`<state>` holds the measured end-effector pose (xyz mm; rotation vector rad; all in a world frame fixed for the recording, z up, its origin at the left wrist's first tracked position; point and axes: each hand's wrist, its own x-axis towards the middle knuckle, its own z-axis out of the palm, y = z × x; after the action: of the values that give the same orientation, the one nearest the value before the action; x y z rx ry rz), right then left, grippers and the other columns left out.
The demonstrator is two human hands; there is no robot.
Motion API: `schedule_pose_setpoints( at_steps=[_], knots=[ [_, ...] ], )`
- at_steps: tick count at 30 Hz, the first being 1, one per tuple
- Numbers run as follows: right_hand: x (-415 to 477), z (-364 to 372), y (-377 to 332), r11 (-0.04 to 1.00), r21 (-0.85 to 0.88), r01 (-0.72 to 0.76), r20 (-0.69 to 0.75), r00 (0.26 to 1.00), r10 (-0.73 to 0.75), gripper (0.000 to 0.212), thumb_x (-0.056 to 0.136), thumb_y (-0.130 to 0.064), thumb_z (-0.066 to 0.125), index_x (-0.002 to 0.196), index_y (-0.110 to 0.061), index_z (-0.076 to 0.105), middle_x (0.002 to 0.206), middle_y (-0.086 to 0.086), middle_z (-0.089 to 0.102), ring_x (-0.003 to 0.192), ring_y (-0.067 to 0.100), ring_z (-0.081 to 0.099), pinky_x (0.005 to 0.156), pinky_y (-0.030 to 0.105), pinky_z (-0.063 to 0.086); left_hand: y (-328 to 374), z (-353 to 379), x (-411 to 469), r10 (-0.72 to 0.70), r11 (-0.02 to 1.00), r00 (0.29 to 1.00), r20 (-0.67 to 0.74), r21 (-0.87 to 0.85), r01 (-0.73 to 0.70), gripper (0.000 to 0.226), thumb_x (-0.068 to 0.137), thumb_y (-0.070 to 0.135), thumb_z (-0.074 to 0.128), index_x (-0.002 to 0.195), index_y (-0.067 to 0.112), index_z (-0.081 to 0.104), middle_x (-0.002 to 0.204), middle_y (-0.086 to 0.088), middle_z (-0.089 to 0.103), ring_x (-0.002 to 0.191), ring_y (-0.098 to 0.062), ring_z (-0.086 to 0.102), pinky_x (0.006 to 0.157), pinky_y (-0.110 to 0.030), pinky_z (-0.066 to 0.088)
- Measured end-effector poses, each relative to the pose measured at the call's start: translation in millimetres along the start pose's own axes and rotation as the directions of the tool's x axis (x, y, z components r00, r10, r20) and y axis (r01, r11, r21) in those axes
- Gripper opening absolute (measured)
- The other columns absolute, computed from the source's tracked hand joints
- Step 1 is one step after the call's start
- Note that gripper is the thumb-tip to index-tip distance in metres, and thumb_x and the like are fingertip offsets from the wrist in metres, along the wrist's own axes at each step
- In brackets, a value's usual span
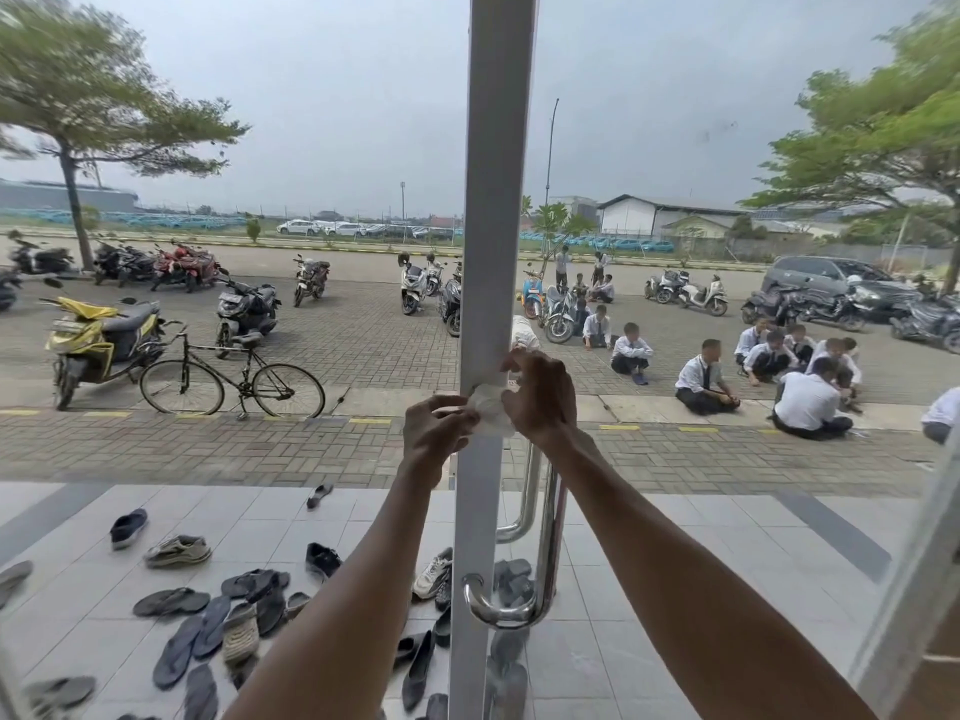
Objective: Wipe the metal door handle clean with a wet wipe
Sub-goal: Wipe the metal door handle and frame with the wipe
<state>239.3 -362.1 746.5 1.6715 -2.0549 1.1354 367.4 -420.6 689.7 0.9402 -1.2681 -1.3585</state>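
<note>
Both hands are up at chest height against the white door frame [496, 252], working a crumpled wet wipe [491, 415] between them. The left hand [436, 428] pinches the wipe's left edge with curled fingers; the right hand [540, 397] is closed over its right side, thumb and forefinger lifted towards the frame edge. It looks as though the wipe is being unfolded or bunched ready for use, not yet pressed to metal.

The metal door handle [545, 553] lies straight below the hands, a polished tube running vertically, its long axis parallel to the frame and just to the right of it. The right forearm crosses in front of its upper stretch, so the right hand is the nearer one and would only need to drop down along that line. The lower end curves back into the frame by a bracket.

Where the handle's top fixes to the door I cannot see, since the right wrist covers it. A second tube shows behind the glass (an outer twin handle, or partly a reflection, I cannot say which). How damp the wipe is cannot be made out, nor any dirt on the metal. Shoes [176, 550] lie scattered on the tiled floor outside.
</note>
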Motion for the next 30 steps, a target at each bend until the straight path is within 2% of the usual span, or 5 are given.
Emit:
schedule_pose_setpoints(
  at_steps=[6, 10, 16, 22, 30],
  knots=[
    [-10, 10, -18, 0.980, -0.105, 0.166, 0.152, 0.977, -0.149, 0.020, 0.083, -0.031, 0.063, 0.083, -0.015, 0.077, 0.079, 0.012, 0.074, 0.079, 0.030, 0.071, 0.071, 0.036, 0.059, -7, -7, 11, 0.057, 0.998, 0.998, 0.008, 0.003, -0.057, 0.037, 0.078, 0.001, 0.075, 0.114, 0.009, 0.070, 0.108, -0.009, 0.074, 0.099, -0.022, 0.069, 0.068, -0.028, 0.054],
    [-36, 9, -13, 0.920, -0.297, 0.256, 0.073, 0.967, -0.246, 0.015, 0.070, -0.016, 0.082, 0.075, -0.009, 0.071, 0.064, 0.017, 0.068, 0.061, 0.035, 0.069, 0.060, 0.041, 0.061, -9, -10, 17, 0.253, 0.912, 0.958, -0.135, 0.362, -0.190, 0.037, 0.076, 0.001, 0.059, 0.107, 0.015, 0.074, 0.108, -0.003, 0.075, 0.098, -0.020, 0.071, 0.087, -0.041, 0.060],
    [-39, 22, -2, 0.848, -0.448, 0.282, 0.004, 0.950, -0.313, 0.004, 0.081, -0.015, 0.068, 0.084, -0.014, 0.071, 0.067, 0.009, 0.072, 0.071, 0.025, 0.071, 0.114, 0.048, 0.035, -6, -7, 22, 0.332, 0.885, 0.924, -0.191, 0.403, -0.235, 0.036, 0.077, -0.001, 0.057, 0.100, 0.020, 0.075, 0.100, 0.003, 0.076, 0.086, -0.013, 0.073, 0.084, -0.040, 0.061],
    [-17, 43, -40, 0.833, -0.500, 0.239, 0.095, 0.970, -0.222, 0.024, 0.092, -0.011, 0.051, 0.088, -0.010, 0.075, 0.085, 0.012, 0.075, 0.081, 0.027, 0.073, 0.123, 0.043, 0.016, -4, -5, 20, 0.448, 0.817, 0.891, -0.066, 0.435, -0.379, 0.026, 0.082, -0.003, 0.062, 0.095, 0.015, 0.075, 0.095, 0.001, 0.077, 0.083, -0.011, 0.073, 0.075, -0.035, 0.062],
    [-45, 22, 3, 0.839, -0.452, 0.303, -0.014, 0.938, -0.347, 0.019, 0.083, -0.016, 0.069, 0.101, -0.012, 0.069, 0.077, 0.008, 0.074, 0.075, 0.026, 0.071, 0.119, 0.046, 0.027, 2, 0, 22, 0.568, 0.742, 0.823, -0.019, 0.443, -0.503, 0.022, 0.083, 0.002, 0.072, 0.103, 0.012, 0.074, 0.103, 0.000, 0.077, 0.084, -0.014, 0.074, 0.074, -0.038, 0.062]
  ],
)
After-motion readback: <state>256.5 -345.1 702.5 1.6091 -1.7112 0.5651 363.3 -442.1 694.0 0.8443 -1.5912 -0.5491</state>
